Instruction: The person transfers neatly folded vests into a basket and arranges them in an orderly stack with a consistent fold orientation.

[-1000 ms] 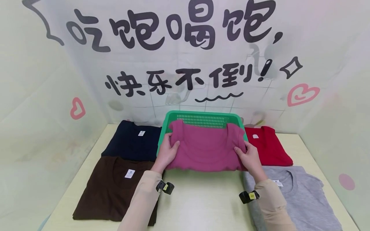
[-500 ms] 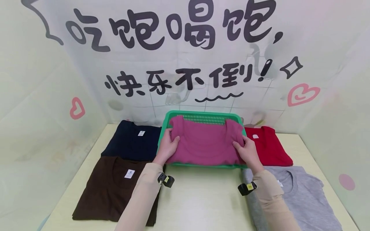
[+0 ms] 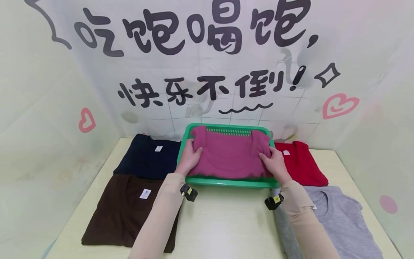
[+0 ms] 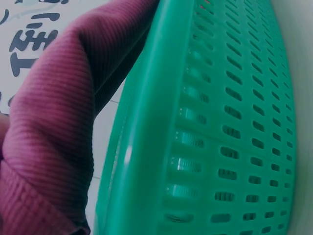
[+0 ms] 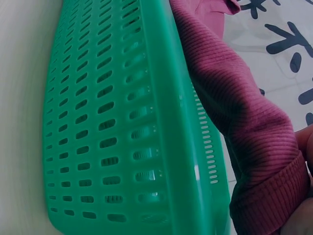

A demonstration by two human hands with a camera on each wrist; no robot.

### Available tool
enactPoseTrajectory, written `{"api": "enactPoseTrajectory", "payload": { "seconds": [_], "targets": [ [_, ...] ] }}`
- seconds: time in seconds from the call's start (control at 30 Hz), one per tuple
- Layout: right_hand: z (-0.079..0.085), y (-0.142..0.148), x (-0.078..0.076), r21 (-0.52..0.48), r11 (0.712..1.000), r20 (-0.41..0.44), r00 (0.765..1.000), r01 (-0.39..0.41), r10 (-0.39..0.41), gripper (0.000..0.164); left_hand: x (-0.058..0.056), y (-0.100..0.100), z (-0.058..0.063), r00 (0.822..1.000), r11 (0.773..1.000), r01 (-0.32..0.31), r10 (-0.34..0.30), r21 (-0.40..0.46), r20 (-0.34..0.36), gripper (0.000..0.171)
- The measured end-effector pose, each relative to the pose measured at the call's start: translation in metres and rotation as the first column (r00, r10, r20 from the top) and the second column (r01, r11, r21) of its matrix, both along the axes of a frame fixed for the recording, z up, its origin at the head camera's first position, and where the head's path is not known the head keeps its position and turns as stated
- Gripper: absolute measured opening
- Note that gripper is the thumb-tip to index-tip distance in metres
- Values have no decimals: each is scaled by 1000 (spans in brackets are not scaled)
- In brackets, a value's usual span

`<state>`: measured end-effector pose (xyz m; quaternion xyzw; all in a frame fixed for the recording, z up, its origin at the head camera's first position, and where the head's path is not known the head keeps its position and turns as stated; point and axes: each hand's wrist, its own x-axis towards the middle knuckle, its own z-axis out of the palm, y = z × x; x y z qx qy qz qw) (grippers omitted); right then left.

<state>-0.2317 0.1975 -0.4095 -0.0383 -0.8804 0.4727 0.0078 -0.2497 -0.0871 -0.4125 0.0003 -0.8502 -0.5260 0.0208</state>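
A folded pink ribbed shirt [image 3: 228, 154] is stretched between both hands over the green plastic basket [image 3: 226, 182]. My left hand [image 3: 189, 158] grips its left edge, thumb on top; my right hand [image 3: 275, 162] pinches the right edge the same way. In the left wrist view, the shirt's fold [image 4: 54, 107] shows above the rim of the perforated basket [image 4: 142, 117]. The right wrist view shows the ribbed fabric [image 5: 244, 117] beside the basket's rim [image 5: 176, 117], with only a bit of the fingers [image 5: 301, 215] at the edge. The shirt hides most of the basket's inside.
Left of the basket lie a folded navy shirt [image 3: 147, 160] and, nearer, a brown shirt [image 3: 113, 216]. On the right are a red shirt [image 3: 305, 167] and a grey shirt [image 3: 349, 223]. A printed wall sheet [image 3: 207, 64] hangs behind the pale table [image 3: 223, 223].
Both hands have moved forward, away from the viewer, with the pink shirt. The basket's front rim, earlier covered by the shirt, now shows. The other shirts stay in place.
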Motion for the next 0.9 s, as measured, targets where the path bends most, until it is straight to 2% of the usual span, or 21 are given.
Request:
{"api": "enactPoseTrajectory", "payload": {
  "seconds": [0.13,0.33,0.63,0.9],
  "targets": [
    [-2,2,-7,1,1000,18,1000,-6,6,40,-8,3,1,1000,1000,-3,4,-9,22,40],
    [-2,3,-16,-11,1000,47,999,-23,24,39,-15,7,2,996,1000,3,-1,-16,94,42],
    [-4,1,-29,7,999,86,996,-31,30,42,-26,10,0,995,999,-2,6,-39,104,42],
    [-7,-2,-37,9,1000,126,992,-25,24,38,-34,12,3,985,999,-16,24,-45,174,44]
  ]
}}
